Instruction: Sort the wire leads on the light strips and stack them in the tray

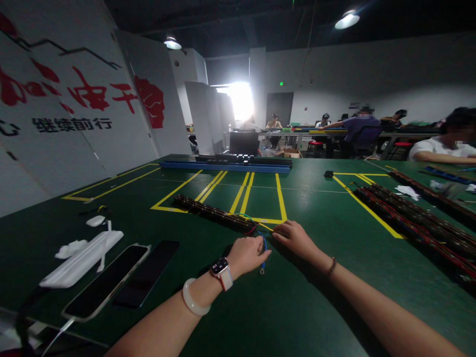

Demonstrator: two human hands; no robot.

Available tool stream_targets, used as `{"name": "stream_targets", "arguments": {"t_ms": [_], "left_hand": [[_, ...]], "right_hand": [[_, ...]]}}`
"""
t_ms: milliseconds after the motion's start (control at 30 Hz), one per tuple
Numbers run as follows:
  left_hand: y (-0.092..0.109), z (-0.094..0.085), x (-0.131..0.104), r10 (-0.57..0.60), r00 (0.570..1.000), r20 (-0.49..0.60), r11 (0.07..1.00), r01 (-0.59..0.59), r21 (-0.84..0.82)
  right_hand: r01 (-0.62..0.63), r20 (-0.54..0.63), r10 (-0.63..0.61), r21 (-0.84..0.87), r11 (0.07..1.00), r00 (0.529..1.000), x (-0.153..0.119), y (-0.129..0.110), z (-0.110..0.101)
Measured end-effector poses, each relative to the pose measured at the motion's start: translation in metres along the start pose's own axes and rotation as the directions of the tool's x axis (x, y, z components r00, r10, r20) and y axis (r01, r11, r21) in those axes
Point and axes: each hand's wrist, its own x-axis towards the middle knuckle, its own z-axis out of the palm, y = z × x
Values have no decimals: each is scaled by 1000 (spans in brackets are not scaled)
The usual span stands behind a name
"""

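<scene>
On the green table [238, 307] lies a long dark strip assembly [213, 212], slanting toward me, with coloured wires at its near end. My left hand [246, 255] is at that end, its fingers bent around the blue wire [265, 244], which ends in a metal ring terminal [262, 271]. To the right, my right hand [293, 239] rests low over the table, fingers together at the end of a yellow wire [265, 226]. Whatever lies under its fingertips is too small to make out.
Two phones [107, 280] [148, 272] and a white power strip [84, 260] lie at the left. Wired dark strips [409, 218] are at the right. Blue and black bars [226, 166] lie along the far edge. A person [446, 141] sits at the far right.
</scene>
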Motion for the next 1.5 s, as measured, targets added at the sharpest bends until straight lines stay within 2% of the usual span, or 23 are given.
{"name": "stream_targets", "arguments": {"t_ms": [167, 333, 533, 700, 800, 900, 967, 1200, 1333, 1500], "left_hand": [[0, 3, 0, -6, 1000, -12, 999, 6, 33], [1, 1, -1, 27, 999, 34, 996, -29, 87], [0, -1, -1, 64, 997, 47, 991, -69, 111], [2, -3, -3, 115, 992, -46, 992, -113, 52], [2, -4, -1, 50, 981, -190, 998, -44, 36], [-2, -1, 2, -21, 935, -354, 997, 44, 59], [-7, 1, 4, -67, 908, -413, 994, 97, 53], [-23, 13, 10, -172, 857, -486, 980, 201, 7], [-28, 15, 13, -204, 887, -414, 978, 199, -57], [-24, 9, 12, -91, 900, -427, 996, 86, -31]], "right_hand": [[20, 5, -20, 2, 1000, 1000, 3, 6, 9], [33, 2, -33, 59, 998, 999, 5, 19, 9], [18, 14, -19, 75, 997, 1000, 3, 13, 7], [-15, 48, 11, 89, 996, 999, 2, 5, 7], [-33, 37, 29, 92, 995, 999, 2, 4, 8], [-36, 33, 33, 103, 994, 999, 1, 4, 8], [-37, 34, 33, 105, 994, 999, 0, 3, 8], [-35, 45, 31, 87, 996, 998, -1, -6, 3], [-20, 53, 14, 114, 993, 999, -2, -11, 0], [-51, 77, 38, 176, 983, 996, -1, -8, 0]]}}
